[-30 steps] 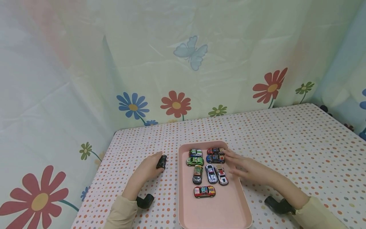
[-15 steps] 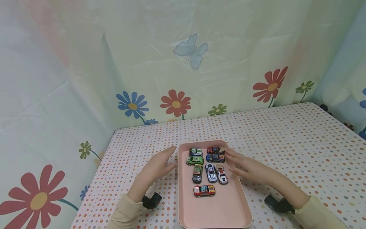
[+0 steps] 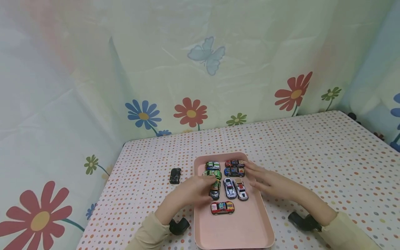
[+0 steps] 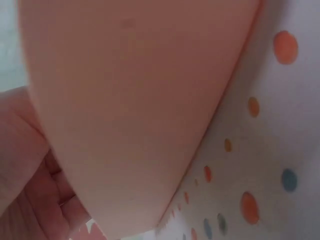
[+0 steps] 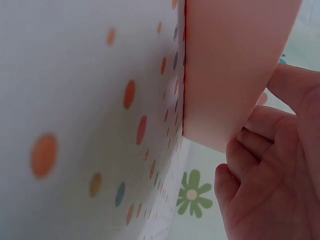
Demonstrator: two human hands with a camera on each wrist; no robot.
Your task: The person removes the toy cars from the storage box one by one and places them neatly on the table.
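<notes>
- Head view: the green-and-black car [image 3: 215, 193] lies lengthwise in the pink tray [image 3: 235, 231], partly covered by the left hand [image 3: 195, 191].
- The left hand's grip is over this car, fingers near its far end; whether it is clamped on the car I cannot tell.
- Just beyond lie a green car [image 3: 211, 174] and a green-and-white car [image 3: 213, 165]; to the right, a white-and-blue car [image 3: 229, 188] beside a white-and-red car [image 3: 241, 189]; on the near side, a red-and-yellow car [image 3: 222, 207], crosswise.
- The right hand [image 3: 275, 183] reaches over the tray's right wall, its grip apart, thumb spread from the fingers, near the blue car [image 3: 234, 172] and dark red car [image 3: 234, 163].
- A black car [image 3: 175, 176] sits left of the tray on the spotted desk [image 3: 300, 149].
- Behind hangs a flowered backdrop [image 3: 156, 69].
</notes>
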